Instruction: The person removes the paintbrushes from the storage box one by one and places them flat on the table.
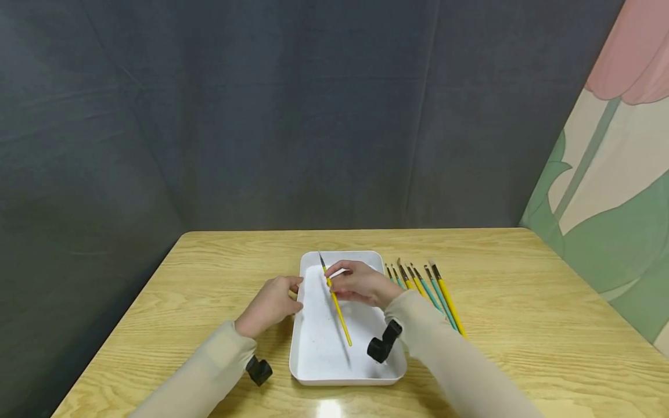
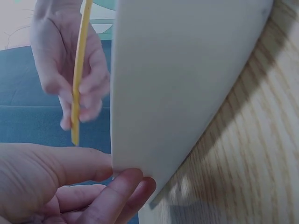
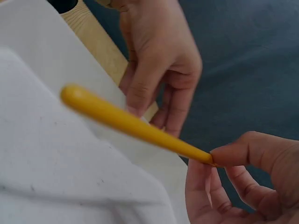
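A yellow-handled paintbrush (image 1: 341, 318) with a dark pointed tip is pinched by my right hand (image 1: 360, 284) above a white tray (image 1: 319, 360). Its bristle end points toward the far side, and its shadow falls on the tray floor. In the right wrist view the rounded handle end (image 3: 93, 108) comes close to the camera, with thumb and fingertips on the shaft. My left hand (image 1: 270, 305) grips the tray's left rim. The left wrist view shows its thumb and fingers (image 2: 119, 191) pinching the tray wall (image 2: 177, 79).
Several paintbrushes with yellow and teal handles (image 1: 446, 302) lie in a row on the wooden table (image 1: 522, 302), right of the tray. My right forearm covers part of them. A dark cloth (image 1: 313, 116) hangs behind the table, and a flower-patterned panel (image 1: 617, 191) stands at the right.
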A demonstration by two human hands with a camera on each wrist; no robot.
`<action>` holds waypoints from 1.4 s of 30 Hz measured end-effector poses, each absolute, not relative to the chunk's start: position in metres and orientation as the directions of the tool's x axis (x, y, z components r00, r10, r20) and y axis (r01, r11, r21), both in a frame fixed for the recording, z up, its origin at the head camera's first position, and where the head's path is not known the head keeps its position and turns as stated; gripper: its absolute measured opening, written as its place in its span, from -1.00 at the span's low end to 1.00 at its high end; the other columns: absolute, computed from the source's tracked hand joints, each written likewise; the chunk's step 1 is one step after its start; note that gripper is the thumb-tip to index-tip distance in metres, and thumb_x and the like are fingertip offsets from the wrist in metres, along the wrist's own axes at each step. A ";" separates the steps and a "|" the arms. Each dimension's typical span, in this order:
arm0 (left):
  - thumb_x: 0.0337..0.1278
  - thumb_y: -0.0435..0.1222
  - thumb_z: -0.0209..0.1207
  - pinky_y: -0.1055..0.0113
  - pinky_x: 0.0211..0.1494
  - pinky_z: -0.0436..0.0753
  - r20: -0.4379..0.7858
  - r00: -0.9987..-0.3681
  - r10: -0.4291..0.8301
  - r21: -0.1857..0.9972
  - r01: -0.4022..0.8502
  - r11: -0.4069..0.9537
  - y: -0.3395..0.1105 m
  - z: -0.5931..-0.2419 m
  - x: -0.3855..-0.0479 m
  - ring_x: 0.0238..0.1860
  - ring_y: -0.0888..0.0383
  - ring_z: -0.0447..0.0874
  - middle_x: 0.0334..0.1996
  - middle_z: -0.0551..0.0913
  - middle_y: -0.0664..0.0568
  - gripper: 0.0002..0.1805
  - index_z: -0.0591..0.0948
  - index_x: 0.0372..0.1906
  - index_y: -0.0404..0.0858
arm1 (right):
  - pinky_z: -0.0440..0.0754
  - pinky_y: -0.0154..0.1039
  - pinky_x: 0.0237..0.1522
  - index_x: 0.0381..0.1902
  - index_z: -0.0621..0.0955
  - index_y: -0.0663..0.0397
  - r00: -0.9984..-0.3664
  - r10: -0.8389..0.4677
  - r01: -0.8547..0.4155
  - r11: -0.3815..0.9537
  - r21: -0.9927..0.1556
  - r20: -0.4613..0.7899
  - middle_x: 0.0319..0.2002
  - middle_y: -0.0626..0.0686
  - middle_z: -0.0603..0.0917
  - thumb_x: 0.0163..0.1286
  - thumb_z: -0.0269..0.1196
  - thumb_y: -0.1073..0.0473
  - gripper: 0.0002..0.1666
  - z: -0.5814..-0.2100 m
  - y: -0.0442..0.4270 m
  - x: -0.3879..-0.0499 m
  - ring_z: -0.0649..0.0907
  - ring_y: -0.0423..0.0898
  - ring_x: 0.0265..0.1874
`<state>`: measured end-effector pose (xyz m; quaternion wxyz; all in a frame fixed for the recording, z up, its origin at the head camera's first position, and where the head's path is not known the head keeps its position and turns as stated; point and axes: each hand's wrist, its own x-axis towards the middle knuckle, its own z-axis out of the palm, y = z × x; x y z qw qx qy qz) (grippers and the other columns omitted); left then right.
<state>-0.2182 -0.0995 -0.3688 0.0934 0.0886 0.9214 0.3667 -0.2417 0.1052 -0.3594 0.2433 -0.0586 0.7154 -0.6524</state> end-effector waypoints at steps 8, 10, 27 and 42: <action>0.01 -0.52 0.23 0.37 -0.46 0.55 -0.095 -0.967 0.236 0.710 0.100 0.697 -0.100 -0.369 -0.215 -0.56 0.17 0.59 0.03 0.59 -0.27 -0.35 0.41 0.31 -0.42 | 0.64 -0.36 -0.24 0.10 0.43 0.32 -0.877 -0.413 0.234 0.080 -0.969 -0.246 -0.31 0.01 0.55 0.33 0.14 0.41 -0.62 -0.346 0.149 -0.231 0.65 -0.15 -0.32; 0.01 -0.52 0.23 0.37 -0.47 0.55 -0.092 -0.967 0.237 0.713 0.102 0.694 -0.100 -0.369 -0.215 -0.56 0.16 0.59 0.04 0.58 -0.28 -0.35 0.41 0.31 -0.42 | 0.65 -0.37 -0.24 0.07 0.44 0.29 -0.875 -0.423 0.232 0.058 -0.971 -0.235 -0.31 0.01 0.55 0.34 0.13 0.42 -0.66 -0.345 0.162 -0.228 0.65 -0.16 -0.32; 0.02 -0.52 0.23 0.37 -0.45 0.56 -0.090 -0.967 0.239 0.716 0.104 0.690 -0.102 -0.370 -0.214 -0.55 0.18 0.59 0.04 0.58 -0.29 -0.35 0.41 0.32 -0.41 | 0.64 -0.40 -0.18 0.01 0.48 0.06 -0.910 -0.353 0.187 0.119 -0.975 -0.218 -0.17 -0.03 0.53 0.43 0.08 0.34 -0.77 -0.340 0.277 -0.222 0.64 -0.24 -0.26; 0.01 -0.52 0.23 0.36 -0.44 0.57 -0.091 -0.966 0.241 0.718 0.104 0.688 -0.103 -0.370 -0.215 -0.52 0.21 0.58 0.04 0.58 -0.27 -0.35 0.42 0.31 -0.41 | 0.62 -0.36 -0.20 0.23 0.33 0.40 -0.923 -0.260 0.180 0.361 -0.915 -0.284 -0.19 0.01 0.53 0.45 0.07 0.29 -0.54 -0.363 0.331 -0.230 0.55 -0.23 -0.29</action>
